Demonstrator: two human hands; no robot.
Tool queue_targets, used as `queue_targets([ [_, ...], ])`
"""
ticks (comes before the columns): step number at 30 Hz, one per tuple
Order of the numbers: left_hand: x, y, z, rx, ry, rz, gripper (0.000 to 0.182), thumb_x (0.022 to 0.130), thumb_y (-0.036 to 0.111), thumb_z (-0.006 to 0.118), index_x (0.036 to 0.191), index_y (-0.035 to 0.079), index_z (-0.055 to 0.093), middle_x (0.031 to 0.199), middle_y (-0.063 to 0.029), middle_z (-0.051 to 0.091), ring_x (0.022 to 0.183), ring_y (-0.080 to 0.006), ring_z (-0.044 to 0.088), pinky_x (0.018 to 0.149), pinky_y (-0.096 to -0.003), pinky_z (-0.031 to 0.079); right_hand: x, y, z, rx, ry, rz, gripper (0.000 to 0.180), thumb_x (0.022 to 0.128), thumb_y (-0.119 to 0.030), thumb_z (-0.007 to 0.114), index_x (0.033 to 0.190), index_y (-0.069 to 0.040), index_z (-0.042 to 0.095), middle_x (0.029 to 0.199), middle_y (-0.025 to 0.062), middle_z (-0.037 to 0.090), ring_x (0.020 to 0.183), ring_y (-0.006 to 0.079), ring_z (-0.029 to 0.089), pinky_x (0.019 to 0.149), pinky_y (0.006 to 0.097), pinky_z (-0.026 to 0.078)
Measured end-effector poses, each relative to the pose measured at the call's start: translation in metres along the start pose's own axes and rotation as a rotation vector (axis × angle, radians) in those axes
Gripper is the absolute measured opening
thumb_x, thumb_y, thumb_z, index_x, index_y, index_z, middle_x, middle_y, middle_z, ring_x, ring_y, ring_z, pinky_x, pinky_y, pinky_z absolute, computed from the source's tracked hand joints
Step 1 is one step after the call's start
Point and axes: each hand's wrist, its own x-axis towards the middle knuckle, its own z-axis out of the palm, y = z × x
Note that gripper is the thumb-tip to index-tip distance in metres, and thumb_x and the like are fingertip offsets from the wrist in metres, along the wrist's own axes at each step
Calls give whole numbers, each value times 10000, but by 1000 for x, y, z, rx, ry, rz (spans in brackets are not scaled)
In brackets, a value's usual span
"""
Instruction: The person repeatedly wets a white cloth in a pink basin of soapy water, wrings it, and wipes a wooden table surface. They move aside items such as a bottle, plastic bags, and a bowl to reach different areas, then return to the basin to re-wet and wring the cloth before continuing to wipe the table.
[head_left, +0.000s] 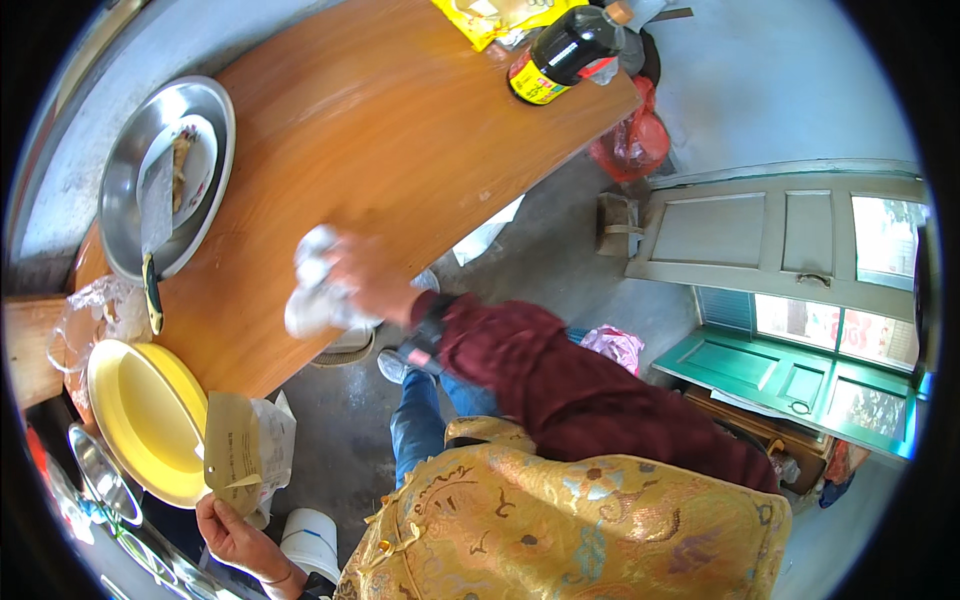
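Note:
My right hand (371, 277), blurred, is closed on a white cloth (311, 289) over the front part of the wooden tabletop (337, 135). At the lower left, my left hand (240, 536) pinches the bottom of a tan printed packet (232, 450) between thumb and fingers. Behind the packet hangs a whitish plastic bag or wrapper (276, 442); whether the hand holds it too I cannot tell. The packet stands in front of the right rim of a yellow plastic basin (146, 427).
A steel basin (120, 225) holds a plate and a cleaver (157, 202). Clear plastic bags (112, 307) lie beside it. A dark sauce bottle (559, 56) and yellow packaging (499, 15) stand at the far end. A white bucket (310, 536) is on the floor below my left hand.

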Motion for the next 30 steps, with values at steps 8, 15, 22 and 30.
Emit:
queue_targets([
  [8,34,39,49,-12,-65,90,112,1059,76,515,1008,11,591,955,-34,587,896,-123,526,875,-269,439,-96,218,-243,-594,569,1075,353,724,-14,705,1069,-46,637,1070,182,621,1039,399,580,962,481,461],
  [15,58,76,97,-4,-115,132,96,1045,67,540,1001,6,600,975,-42,594,927,-124,527,875,-265,433,-16,120,-128,-90,-17,134,418,628,-80,801,1011,-150,647,1195,139,612,1197,406,547,975,527,465],
  [22,71,92,139,-55,-142,121,89,1038,66,549,1005,0,598,978,-43,591,913,-129,529,876,-264,432,98,211,-151,-210,226,279,377,734,-150,747,1102,-129,671,1235,206,599,1294,450,471,1070,569,386],
  [30,72,109,153,-70,-127,136,97,1032,68,554,977,-1,596,945,-38,573,897,-134,515,851,-265,422,117,227,-173,-294,310,472,409,779,-196,754,1178,-142,681,1275,225,587,1210,450,499,1066,536,383],
])
